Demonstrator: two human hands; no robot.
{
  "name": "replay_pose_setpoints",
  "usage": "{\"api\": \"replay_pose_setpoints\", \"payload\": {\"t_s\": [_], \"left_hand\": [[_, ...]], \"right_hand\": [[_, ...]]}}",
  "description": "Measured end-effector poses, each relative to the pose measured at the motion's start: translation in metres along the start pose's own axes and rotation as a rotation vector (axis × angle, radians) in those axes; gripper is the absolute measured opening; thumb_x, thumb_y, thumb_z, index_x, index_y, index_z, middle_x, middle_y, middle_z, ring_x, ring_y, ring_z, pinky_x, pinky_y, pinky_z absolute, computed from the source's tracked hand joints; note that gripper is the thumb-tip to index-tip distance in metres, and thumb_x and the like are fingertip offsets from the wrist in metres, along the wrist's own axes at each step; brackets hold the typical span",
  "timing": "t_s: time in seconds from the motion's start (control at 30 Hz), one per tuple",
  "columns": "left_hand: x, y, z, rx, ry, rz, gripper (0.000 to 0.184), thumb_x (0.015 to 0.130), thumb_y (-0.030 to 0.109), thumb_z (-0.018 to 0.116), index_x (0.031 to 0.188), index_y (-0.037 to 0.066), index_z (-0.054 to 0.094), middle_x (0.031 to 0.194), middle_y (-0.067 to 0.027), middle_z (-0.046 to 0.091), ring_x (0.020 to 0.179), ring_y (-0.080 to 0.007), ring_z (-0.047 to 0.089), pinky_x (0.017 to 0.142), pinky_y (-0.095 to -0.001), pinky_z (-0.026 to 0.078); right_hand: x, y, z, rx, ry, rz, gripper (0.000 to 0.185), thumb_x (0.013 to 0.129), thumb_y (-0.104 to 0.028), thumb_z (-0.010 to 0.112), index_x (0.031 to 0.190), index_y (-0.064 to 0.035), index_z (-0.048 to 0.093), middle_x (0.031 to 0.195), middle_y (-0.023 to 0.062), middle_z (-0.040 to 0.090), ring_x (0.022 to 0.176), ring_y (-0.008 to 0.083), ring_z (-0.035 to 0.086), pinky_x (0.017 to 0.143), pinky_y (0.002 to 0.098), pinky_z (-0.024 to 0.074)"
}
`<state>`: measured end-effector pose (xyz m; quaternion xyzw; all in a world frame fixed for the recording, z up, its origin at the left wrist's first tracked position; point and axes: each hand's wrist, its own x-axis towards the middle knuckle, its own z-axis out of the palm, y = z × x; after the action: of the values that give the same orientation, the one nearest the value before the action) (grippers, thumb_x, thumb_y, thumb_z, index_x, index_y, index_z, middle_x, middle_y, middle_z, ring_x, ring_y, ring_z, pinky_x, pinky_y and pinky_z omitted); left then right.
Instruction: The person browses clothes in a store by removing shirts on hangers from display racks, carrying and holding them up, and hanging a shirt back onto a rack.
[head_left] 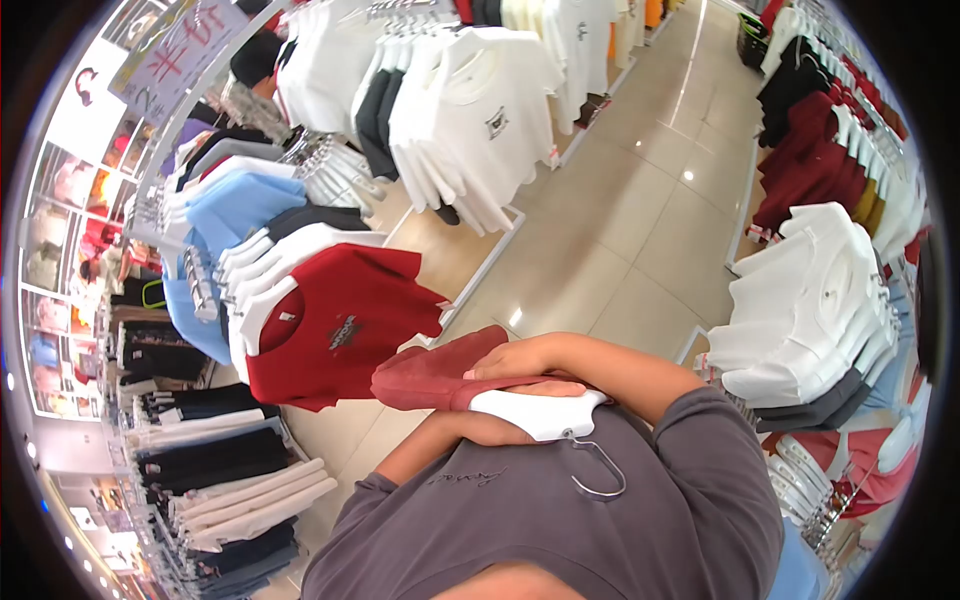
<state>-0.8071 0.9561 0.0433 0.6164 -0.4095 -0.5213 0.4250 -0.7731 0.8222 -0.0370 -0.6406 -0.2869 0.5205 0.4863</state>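
Dark red garment (pixel 430 372) held in mid-air, in front of the grey shirt (pixel 540 510) worn. White hanger (pixel 540 412) partly covered by it, metal hook (pixel 615 480) turned toward the chest. Hanger gripped by left hand (pixel 495 430), grip partly hidden. Garment's upper side covered by right hand (pixel 515 358), fingers bent over fabric; whether pinched cannot be told. Bright red T-shirt (pixel 350 325) hung at near end of left rack (pixel 490 252), just beside garment. White tops (pixel 790 310) hung at right.
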Motion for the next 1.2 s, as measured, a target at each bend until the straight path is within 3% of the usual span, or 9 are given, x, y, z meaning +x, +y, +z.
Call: {"api": "replay_pose_setpoints", "payload": {"t_s": [0.3,0.37,0.53,0.7,0.87,1.0,1.1,1.2], "left_hand": [[0.048,0.015,-0.013,0.049,-0.189,-0.074,0.060,0.091,0.019,0.059,0.147,0.015,0.036,0.149,-0.0052,0.037,0.137,-0.0178,0.036,0.112,-0.0311,0.031],[0.060,0.017,-0.020,0.059,-0.228,-0.087,0.060,0.091,0.020,0.059,0.147,0.016,0.036,0.149,-0.0048,0.037,0.137,-0.0175,0.036,0.112,-0.0310,0.031],[0.086,0.018,-0.044,0.087,-0.310,-0.121,0.061,0.091,0.022,0.059,0.147,0.017,0.036,0.149,-0.0037,0.037,0.137,-0.0168,0.036,0.112,-0.0306,0.031],[0.111,0.032,-0.089,0.147,-0.352,-0.299,0.058,0.091,0.019,0.059,0.146,0.017,0.040,0.147,-0.0045,0.040,0.134,-0.0139,0.041,0.110,-0.0285,0.034],[0.136,-0.005,-0.145,0.145,-0.378,0.088,0.061,0.090,0.028,0.063,0.145,0.018,0.041,0.147,-0.0055,0.042,0.135,-0.0155,0.039,0.109,-0.0303,0.034],[0.149,-0.001,-0.195,0.154,-0.402,0.161,0.062,0.090,0.028,0.063,0.146,0.016,0.039,0.148,-0.0066,0.041,0.137,-0.0172,0.037,0.111,-0.0314,0.032],[0.163,-0.009,-0.219,0.152,-0.429,0.265,0.063,0.090,0.029,0.064,0.145,0.015,0.040,0.146,-0.0080,0.043,0.136,-0.0195,0.038,0.111,-0.0330,0.032],[0.172,-0.004,-0.238,0.170,-0.443,0.256,0.062,0.089,0.029,0.065,0.144,0.014,0.041,0.145,-0.0091,0.044,0.135,-0.0209,0.040,0.112,-0.0335,0.033]], "right_hand": [[-0.046,0.023,-0.008,0.070,0.228,0.008,0.062,0.097,-0.054,0.040,0.135,-0.0059,0.054,0.144,0.0159,0.046,0.135,0.0316,0.040,0.112,0.0402,0.0280],[-0.050,0.035,-0.012,0.090,0.273,-0.077,0.061,0.097,-0.053,0.040,0.135,-0.0067,0.053,0.143,0.0154,0.046,0.135,0.0310,0.040,0.112,0.0397,0.0287],[-0.075,0.036,-0.031,0.150,0.374,0.002,0.058,0.099,-0.049,0.040,0.136,-0.0063,0.052,0.143,0.0146,0.047,0.134,0.0298,0.040,0.111,0.0387,0.0302],[-0.083,0.042,-0.067,0.210,0.497,0.007,0.056,0.098,-0.047,0.041,0.133,-0.0058,0.055,0.143,0.0150,0.047,0.135,0.0302,0.040,0.111,0.0400,0.0302],[-0.075,0.042,-0.127,0.313,0.541,0.011,0.051,0.100,-0.041,0.042,0.133,-0.0049,0.054,0.141,0.0143,0.049,0.133,0.0286,0.042,0.111,0.0388,0.0314],[-0.069,0.041,-0.172,0.326,0.557,0.034,0.048,0.101,-0.037,0.042,0.133,-0.0045,0.054,0.140,0.0143,0.050,0.132,0.0275,0.042,0.111,0.0382,0.0317],[-0.074,0.035,-0.193,0.237,0.623,0.052,0.049,0.101,-0.037,0.042,0.137,-0.0052,0.050,0.136,0.0114,0.054,0.124,0.0233,0.050,0.106,0.0337,0.0371],[-0.076,0.033,-0.207,0.496,0.646,0.114,0.048,0.101,-0.037,0.043,0.138,-0.0062,0.050,0.135,0.0120,0.055,0.123,0.0229,0.051,0.105,0.0334,0.0382]]}}
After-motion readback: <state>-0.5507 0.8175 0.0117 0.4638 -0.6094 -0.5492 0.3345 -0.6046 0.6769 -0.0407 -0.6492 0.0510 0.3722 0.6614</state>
